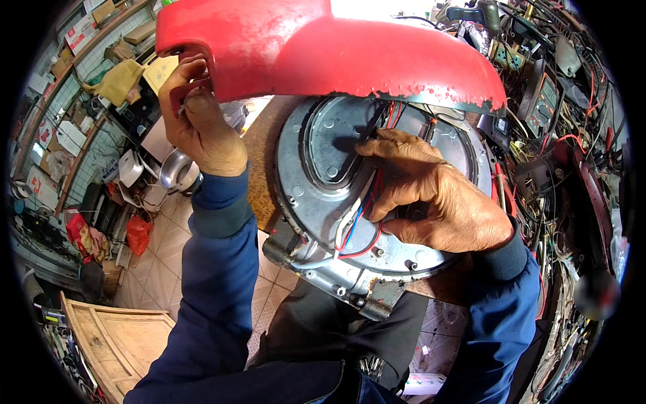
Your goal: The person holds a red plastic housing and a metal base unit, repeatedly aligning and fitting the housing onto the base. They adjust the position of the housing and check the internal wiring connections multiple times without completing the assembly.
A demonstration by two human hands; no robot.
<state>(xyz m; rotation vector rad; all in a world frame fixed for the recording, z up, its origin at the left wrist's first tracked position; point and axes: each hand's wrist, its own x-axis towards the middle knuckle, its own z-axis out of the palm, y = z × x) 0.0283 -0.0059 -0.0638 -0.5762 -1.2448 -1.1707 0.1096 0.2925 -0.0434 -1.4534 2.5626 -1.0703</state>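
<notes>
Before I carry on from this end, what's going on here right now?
A person's left hand grips the left end of a chipped red cover, raised over the far part of a round grey metal housing. The right hand is over the housing, fingers bent close to the red, blue and white wires; whether they pinch any is hard to tell. The housing's inside is exposed.

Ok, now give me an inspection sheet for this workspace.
Surface: brown tabletop, partly covered by the metal housing.
Job's things: chipped red cover raised over the round metal housing.
Clutter: meter among heaped parts at right.
Hands: left hand grips the red cover; right hand at the wires, grip unclear.
Cables: white, blue and red wires over the housing; tangled cables at right.
Surroundings: shelves at left, red bag on tiled floor.
</notes>
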